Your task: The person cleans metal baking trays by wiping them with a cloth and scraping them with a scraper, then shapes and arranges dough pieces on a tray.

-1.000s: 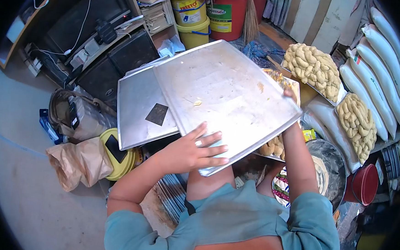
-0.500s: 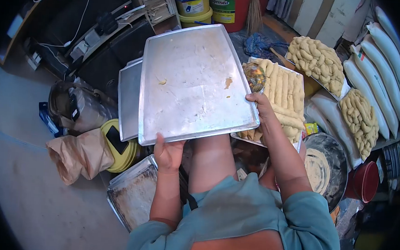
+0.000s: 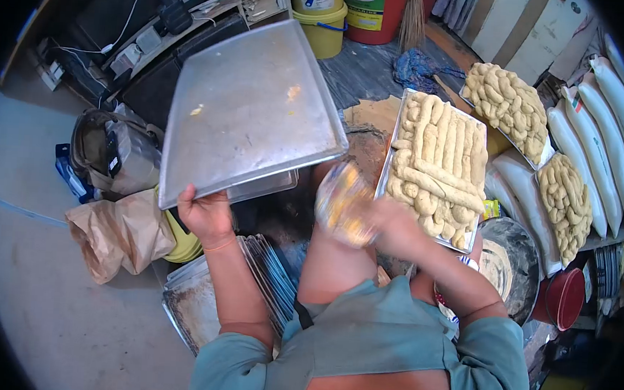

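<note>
My left hand (image 3: 207,221) grips the near edge of a metal baking tray (image 3: 253,113), which is tilted up at the left and has a few crumbs stuck to it. Part of another tray (image 3: 262,185) shows beneath. Smeared by motion, my right hand (image 3: 396,229) is closed on a multicoloured bundle (image 3: 343,204), perhaps cloth or a bag, above my leg. Close by on the right is a tray of dough strips (image 3: 439,167), laid in rows with some crosswise. Several stacked trays (image 3: 268,271) stand beside my left forearm.
More trays of braided dough (image 3: 503,103) and dough pieces (image 3: 563,203) rest by white sacks (image 3: 594,141) at the right. A black basin (image 3: 529,269) and a red bucket (image 3: 565,296) stand nearby. At the left are a paper bag (image 3: 120,233) and a handbag (image 3: 90,142).
My right hand has let go of the tray and now holds the multicoloured bundle, brought over my leg. The tray has moved left and tilted in my left hand.
</note>
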The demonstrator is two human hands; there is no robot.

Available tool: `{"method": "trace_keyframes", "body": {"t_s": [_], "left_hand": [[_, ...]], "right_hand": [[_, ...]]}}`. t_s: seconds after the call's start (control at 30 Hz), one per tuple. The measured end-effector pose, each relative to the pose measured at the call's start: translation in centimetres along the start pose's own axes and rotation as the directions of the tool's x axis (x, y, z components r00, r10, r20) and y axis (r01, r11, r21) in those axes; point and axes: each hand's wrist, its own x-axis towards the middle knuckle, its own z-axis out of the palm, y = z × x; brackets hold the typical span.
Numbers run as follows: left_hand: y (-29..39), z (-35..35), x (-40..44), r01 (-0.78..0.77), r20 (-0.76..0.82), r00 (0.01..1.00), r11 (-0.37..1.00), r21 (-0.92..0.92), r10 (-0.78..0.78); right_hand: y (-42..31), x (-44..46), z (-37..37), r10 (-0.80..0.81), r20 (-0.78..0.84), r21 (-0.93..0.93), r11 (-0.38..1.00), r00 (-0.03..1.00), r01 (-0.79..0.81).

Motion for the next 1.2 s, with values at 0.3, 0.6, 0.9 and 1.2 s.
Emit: {"method": "trace_keyframes", "body": {"t_s": [0.3, 0.6, 0.9, 1.2], "left_hand": [[5.2, -0.1, 0.4, -0.192, -0.084, 0.975, 0.967, 0.166, 0.208], [7.5, -1.8, -3.1, -0.223, -0.065, 0.970, 0.965, 0.140, 0.234], [8.2, -3.9, -3.4, -0.278, -0.064, 0.949, 0.914, 0.295, 0.309], [8.4, -3.7, -3.6, -0.318, -0.075, 0.932, 0.900, 0.300, 0.354]], "right_hand": [[-0.8, 12.6, 1.9, -0.111, 0.246, 0.097, 0.991, 0.963, 0.090], [3.9, 27.4, 19.5, 0.362, 0.121, -0.075, 0.932, 0.924, -0.355], [4.7, 28.2, 22.0, 0.448, 0.021, -0.139, 0.886, 0.894, -0.442], [4.5, 29.1, 22.3, 0.496, -0.046, -0.104, 0.861, 0.867, -0.498]]}}
